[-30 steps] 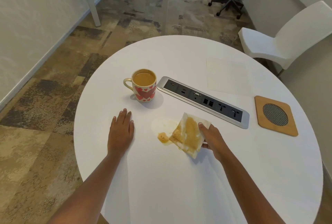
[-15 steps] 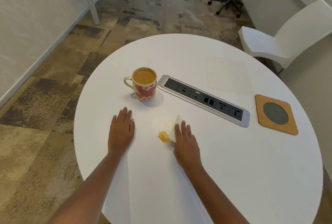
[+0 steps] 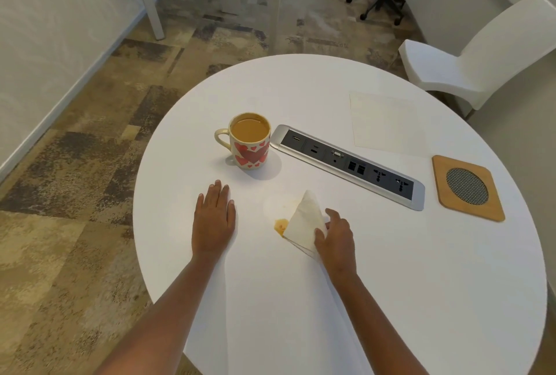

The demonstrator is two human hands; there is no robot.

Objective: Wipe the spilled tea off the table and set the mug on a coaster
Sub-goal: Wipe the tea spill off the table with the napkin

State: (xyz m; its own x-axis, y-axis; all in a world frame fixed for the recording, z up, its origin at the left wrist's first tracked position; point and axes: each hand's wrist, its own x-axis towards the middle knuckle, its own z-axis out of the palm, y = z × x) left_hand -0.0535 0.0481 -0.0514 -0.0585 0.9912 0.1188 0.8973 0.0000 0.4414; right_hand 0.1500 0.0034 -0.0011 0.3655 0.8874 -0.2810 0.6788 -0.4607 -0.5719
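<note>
Napkin (image 3: pixel 304 224) folded into a triangle, tip pointing away toward the power strip (image 3: pixel 349 161), long axis near-far, its left edge at the tea spot (image 3: pixel 280 225). Right hand (image 3: pixel 335 238) pinches its near corner; left hand (image 3: pixel 214 218) lies flat, fingers spread, empty. Mug (image 3: pixel 249 141) stands upright, handle left, well apart from coaster (image 3: pixel 467 188).

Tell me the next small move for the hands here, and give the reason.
Probably slide the right hand and its napkin left over the tea puddle. That tan spot still sits wet on the table just past the napkin's edge, while the mug stands untouched, far from the coaster.
</note>
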